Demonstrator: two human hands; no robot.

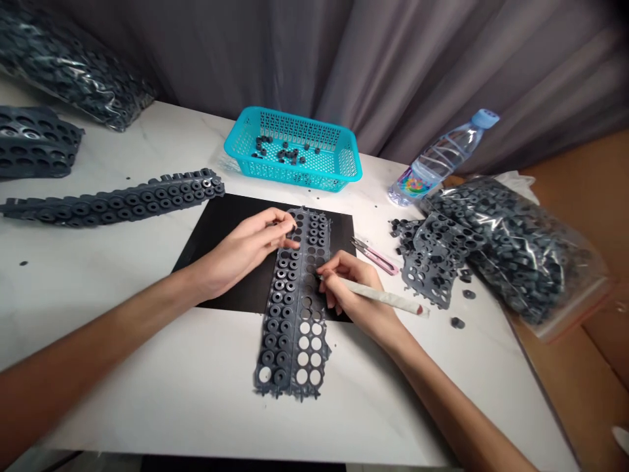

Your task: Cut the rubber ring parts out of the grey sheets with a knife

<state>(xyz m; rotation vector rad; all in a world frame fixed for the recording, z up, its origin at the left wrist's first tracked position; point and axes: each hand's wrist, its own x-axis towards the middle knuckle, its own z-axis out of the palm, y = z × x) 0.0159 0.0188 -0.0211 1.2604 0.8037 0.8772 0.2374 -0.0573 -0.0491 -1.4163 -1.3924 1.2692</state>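
A long dark-grey rubber sheet (297, 288) of moulded ring-shaped parts lies lengthwise on a black mat (230, 262). Ring parts still fill much of its left half; many holes on the right half are bare. My left hand (246, 252) is over the sheet's upper left edge, thumb and finger pinched together; whatever is between them is too small and dark to make out. Lower down on the right side, my right hand (356, 288) grips a slim pen-like tool (386, 296) wrapped in pale tape. Its dark tip is at the sheet's right-hand holes, partly hidden by fingers.
Behind the mat stands a turquoise basket (295, 178) with several small dark parts inside. Pink-handled snips (376, 257), a sheet scrap (430, 262), a water bottle (437, 160) and a filled plastic bag (531, 249) are right. Another moulded strip (118, 202) and bag (73, 62) are left.
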